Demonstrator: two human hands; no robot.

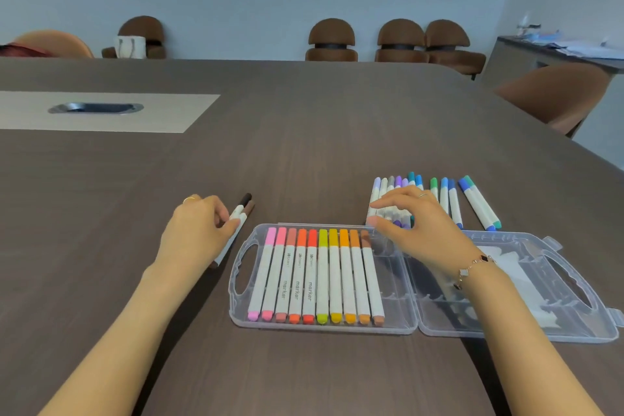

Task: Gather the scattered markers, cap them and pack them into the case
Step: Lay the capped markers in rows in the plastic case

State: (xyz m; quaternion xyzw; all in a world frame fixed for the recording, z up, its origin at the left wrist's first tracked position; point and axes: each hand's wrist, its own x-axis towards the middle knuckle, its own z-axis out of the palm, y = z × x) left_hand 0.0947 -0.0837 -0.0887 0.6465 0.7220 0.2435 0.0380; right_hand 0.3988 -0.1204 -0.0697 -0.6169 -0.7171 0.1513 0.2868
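Observation:
A clear plastic marker case [401, 324] lies open on the dark table, its lid [580, 331] folded out to the right. Several capped markers [315, 275], pink through orange to brown, fill its left slots. My left hand [196, 233] rests on two dark-capped markers [245, 207], a black one and a brown one, left of the case; its fingers curl over them. My right hand [418, 230] hovers with loosely bent fingers over a bunch of purple, grey and teal markers [393, 192] behind the case. Several blue and green markers [472, 203] lie further right.
A pale inset panel with a metal cable hatch [96, 108] sits in the table at far left. Brown chairs [400, 40] line the far edge, and one stands at the right [553, 94]. A sideboard with papers [574, 51] is at far right.

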